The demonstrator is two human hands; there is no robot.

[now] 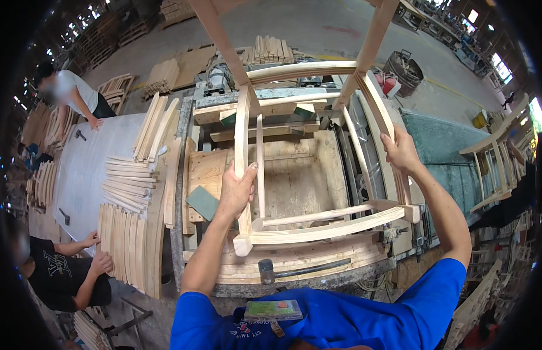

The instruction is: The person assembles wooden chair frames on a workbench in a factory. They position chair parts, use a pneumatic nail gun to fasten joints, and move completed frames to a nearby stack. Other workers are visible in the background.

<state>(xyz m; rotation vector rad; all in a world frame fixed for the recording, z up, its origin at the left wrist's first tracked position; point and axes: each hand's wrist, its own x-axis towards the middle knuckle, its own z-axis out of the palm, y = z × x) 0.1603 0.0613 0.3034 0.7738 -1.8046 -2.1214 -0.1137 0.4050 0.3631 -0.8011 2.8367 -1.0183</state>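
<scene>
A pale wooden chair frame is tilted above the work bench, its legs and rails joined and two long posts reaching up past the top edge. My left hand is closed around its left side rail, thumb on top. On the right side rail, my right hand grips from the outside, fingers wrapped over the wood. Under the frame is a clamping bench with a plywood bed and green-faced blocks. A mallet with a dark head lies on the bench's near edge, below the frame.
Left of the bench, a table carries stacks of wooden slats and hammers. Two people work there, one near a slat stack, one at the far end. On the right stand a green-topped surface, a finished chair frame and a dark bin.
</scene>
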